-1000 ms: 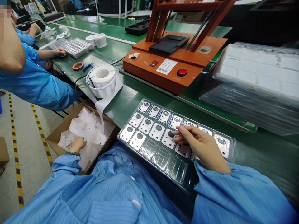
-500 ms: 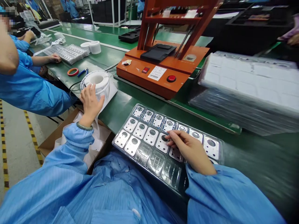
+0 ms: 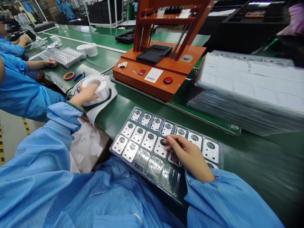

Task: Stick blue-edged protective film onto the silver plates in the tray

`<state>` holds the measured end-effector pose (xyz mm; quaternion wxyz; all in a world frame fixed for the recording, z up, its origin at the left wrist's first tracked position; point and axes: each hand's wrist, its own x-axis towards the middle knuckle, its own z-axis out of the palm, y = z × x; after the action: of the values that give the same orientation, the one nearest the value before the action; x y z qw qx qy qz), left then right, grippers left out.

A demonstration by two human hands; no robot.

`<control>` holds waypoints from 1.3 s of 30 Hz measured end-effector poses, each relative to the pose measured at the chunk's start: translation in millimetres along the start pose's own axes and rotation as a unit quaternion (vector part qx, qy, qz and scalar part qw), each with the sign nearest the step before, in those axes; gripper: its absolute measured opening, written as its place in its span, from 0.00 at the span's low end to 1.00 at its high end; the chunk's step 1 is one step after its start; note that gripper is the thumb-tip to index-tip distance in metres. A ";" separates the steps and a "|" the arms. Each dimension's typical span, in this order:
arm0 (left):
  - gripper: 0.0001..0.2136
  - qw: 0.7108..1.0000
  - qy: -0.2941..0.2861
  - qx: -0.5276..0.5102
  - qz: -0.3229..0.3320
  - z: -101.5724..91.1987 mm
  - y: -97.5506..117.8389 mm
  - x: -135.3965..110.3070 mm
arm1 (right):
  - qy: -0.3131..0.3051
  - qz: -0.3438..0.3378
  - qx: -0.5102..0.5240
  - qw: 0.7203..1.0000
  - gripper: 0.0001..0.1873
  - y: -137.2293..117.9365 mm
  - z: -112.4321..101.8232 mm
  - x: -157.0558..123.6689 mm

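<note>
My left hand (image 3: 87,94) is on a white roll of stickers (image 3: 102,89), its fingers bent over the roll's near side. A loose strip of white backing paper (image 3: 97,111) hangs from the roll past the bench edge. My right hand (image 3: 190,155) rests over a clear plastic tray (image 3: 142,159) with thumb and fingertips pinched together. Whatever the pinch holds, if anything, is hidden. Silver metal plates (image 3: 149,140) with round holes fill most pockets of the tray; several pockets in the near row hold none. One plate lies right under my right fingertips.
An orange press (image 3: 147,76) with a red button stands behind the tray. Stacked trays (image 3: 247,85) are at the right. Red tape (image 3: 69,76), blue cutters (image 3: 79,75) and white rolls (image 3: 91,49) lie left. A box of waste paper (image 3: 86,142) is below. A co-worker's hand (image 3: 50,62) rests near another tray.
My left hand has moved left and down onto the sticker roll, its spread fingers now bent over it. The backing strip lies differently. My right hand keeps its place on the tray.
</note>
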<state>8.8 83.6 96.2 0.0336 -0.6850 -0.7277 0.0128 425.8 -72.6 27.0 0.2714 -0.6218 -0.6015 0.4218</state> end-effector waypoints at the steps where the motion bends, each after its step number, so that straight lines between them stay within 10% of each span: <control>1: 0.15 0.999 -0.019 0.018 0.048 -0.8 -13.7 -2.4 | 0.000 0.001 0.003 1.000 0.24 0.3 0.0 -0.4; 6: 0.35 0.985 -0.093 0.086 0.117 -10.8 -62.1 -12.1 | -0.003 0.004 0.008 1.000 0.25 3.4 -0.5 -0.3; 13: 0.40 0.969 -0.226 0.046 0.085 -37.1 -35.5 -19.1 | -0.004 0.037 0.009 0.999 0.26 1.5 -1.6 -0.5; 19: 0.35 0.988 -0.128 0.079 0.029 -25.7 -7.0 -27.8 | 0.001 0.029 0.003 1.000 0.26 0.4 -0.8 -0.6; 26: 0.19 0.988 -0.046 0.109 0.103 -11.6 -47.4 -4.8 | 0.003 0.021 0.004 1.000 0.25 0.8 0.4 0.6; 30: 0.29 0.993 0.068 0.036 0.089 -10.9 -55.5 -11.7 | 0.005 0.013 -0.003 1.000 0.26 3.0 1.3 1.8; 35: 0.40 0.981 0.019 -0.189 0.048 6.6 -4.5 -61.3 | 0.006 0.009 -0.011 1.000 0.27 5.1 -0.1 1.3; 39: 0.47 0.980 0.100 -0.172 0.022 33.5 42.7 -100.1 | 0.008 0.001 -0.023 1.000 0.27 2.9 -1.2 1.5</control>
<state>55.0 -12.8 56.9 -0.0123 -0.6939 -0.6970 -0.1802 428.2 -71.3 24.8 0.2616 -0.6317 -0.6086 0.4027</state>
